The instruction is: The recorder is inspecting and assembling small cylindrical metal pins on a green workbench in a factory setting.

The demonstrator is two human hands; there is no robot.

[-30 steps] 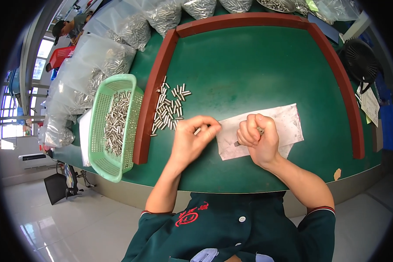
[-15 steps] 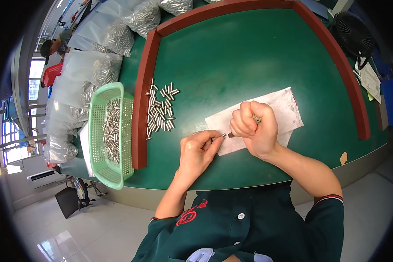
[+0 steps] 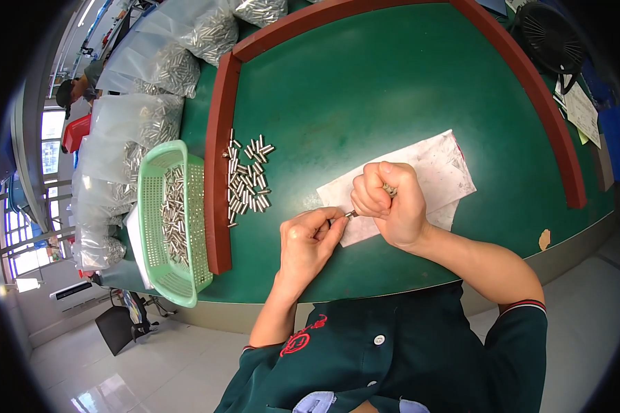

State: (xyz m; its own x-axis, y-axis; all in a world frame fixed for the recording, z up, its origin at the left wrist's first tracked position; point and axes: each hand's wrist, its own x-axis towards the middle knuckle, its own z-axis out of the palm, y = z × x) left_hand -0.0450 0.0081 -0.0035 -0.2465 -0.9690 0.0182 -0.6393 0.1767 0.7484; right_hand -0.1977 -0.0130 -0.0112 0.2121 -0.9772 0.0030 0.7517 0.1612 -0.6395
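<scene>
My left hand (image 3: 310, 237) pinches a small metal pin (image 3: 349, 214) at its fingertips, just left of my right hand. My right hand (image 3: 387, 203) is a closed fist around a thin tool (image 3: 390, 190) whose tip meets that pin. Both hands hover over the near left corner of a white paper sheet (image 3: 434, 168) on the green table (image 3: 393, 89). A loose pile of short metal pins (image 3: 248, 182) lies on the table to the left of my hands.
A green plastic basket (image 3: 151, 227) with several pins sits left, outside the red-brown wooden rim (image 3: 218, 165). Clear bags of metal parts (image 3: 145, 124) are stacked beyond it. Another person (image 3: 79, 86) is at far left. A black fan (image 3: 548, 34) stands at the top right.
My left hand left the pin pile and came right to meet my right hand, bringing a pin to the tool's tip. The view shifted, so the table sits lower and larger.
</scene>
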